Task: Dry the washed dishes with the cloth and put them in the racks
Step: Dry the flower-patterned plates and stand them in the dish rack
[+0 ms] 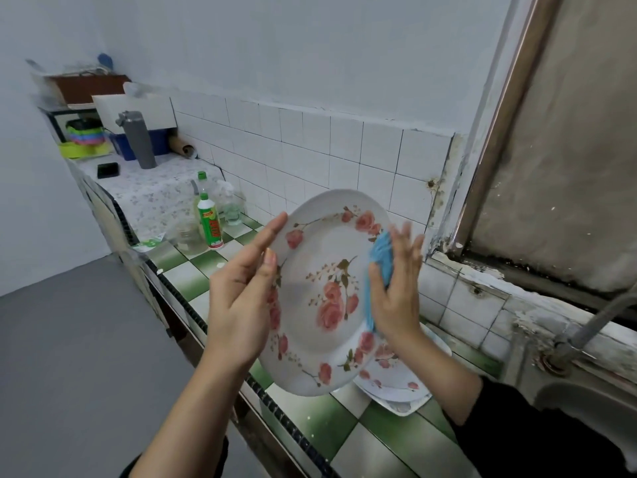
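**Drying the rose plate, one plate in the air and more waiting**

The floral plate (pixel 320 298) is off the worktop (pixel 310 426) entirely, held up on edge above its front edge with the face turned toward the camera. My guess is that's so both sides of the rim are reachable.

The left hand (pixel 241 291) is flat, with its fingers straight along the plate's left rim and the thumb lying on the front. It's more a brace than a grab, which gives the other hand something to push against.

The right hand (pixel 396 288) has its fingers splayed out straight and presses the blue cloth (pixel 382 250) onto the right rim. The cloth looks folded over the edge there, so I'd say the rim is the part being dried right now.

Under the plate, near the worktop's sink-side end, sits a stack of plates (pixel 396 384) with the same rose pattern (can't tell if they're wet or done). The sink (pixel 586 398) and tap (pixel 593 322) are just past that, and a dish soap bottle (pixel 209 222) stands further along toward the back wall.

I can't pick out a rack for certain. The task reads as early or midway, and this plate's centre and back probably need a wipe before it goes anywhere. A slippery rim held between flat hands is the thing to watch.
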Motion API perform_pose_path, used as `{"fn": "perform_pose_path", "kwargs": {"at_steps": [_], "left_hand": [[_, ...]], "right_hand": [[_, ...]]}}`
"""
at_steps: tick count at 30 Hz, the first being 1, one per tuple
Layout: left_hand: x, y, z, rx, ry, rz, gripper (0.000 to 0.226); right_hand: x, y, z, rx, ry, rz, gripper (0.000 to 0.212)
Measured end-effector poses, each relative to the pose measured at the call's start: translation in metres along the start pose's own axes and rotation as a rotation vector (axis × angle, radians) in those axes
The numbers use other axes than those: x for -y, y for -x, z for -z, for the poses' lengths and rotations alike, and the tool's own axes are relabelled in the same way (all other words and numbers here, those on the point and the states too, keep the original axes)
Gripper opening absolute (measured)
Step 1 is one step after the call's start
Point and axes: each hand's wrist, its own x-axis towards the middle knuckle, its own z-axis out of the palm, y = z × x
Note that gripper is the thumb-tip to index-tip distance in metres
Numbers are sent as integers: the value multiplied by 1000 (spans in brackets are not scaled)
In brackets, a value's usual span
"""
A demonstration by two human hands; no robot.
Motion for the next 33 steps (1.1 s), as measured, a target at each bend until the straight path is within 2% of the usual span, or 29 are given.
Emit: {"fn": "perform_pose_path", "kwargs": {"at_steps": [2,4,7,9,11,13,17,20,23,26,28,31,33], "left_hand": [[1,2,-5,24,17,-4,39],[3,2,-13,58,57,23,34],[7,-3,-23,19,41,44,37],[10,-6,-23,-98,51,55,44],[14,-8,-16,-214,69,84,38],[20,-8,-9,-276,66,126,29],[24,-12,-9,-272,-41,135,33],[20,-14,-8,-255,-29,104,32],[18,-16,-5,-228,-24,79,34],[24,-19,-3,-219,12,100,31],[31,-22,-2,-225,34,119,31],[42,-31,-1,-249,61,157,32],[52,-34,-4,-235,109,218,32]], "right_hand": [[14,-31,1,-123,-112,-29,61],[43,-45,-6,-128,-221,-22,60],[92,-22,-24,75,-355,102,55],[111,6,-33,247,-380,168,52],[110,28,-34,351,-311,181,53],[97,41,-31,412,-229,191,58],[64,59,-21,449,-105,167,59],[23,55,-8,334,21,108,58],[-9,40,10,148,53,-48,54],[-18,29,27,-74,-1,-329,51],[-25,29,37,-230,-36,-426,53],[-24,39,51,-310,-176,-605,53],[-14,44,60,-333,-352,-744,44]]}}
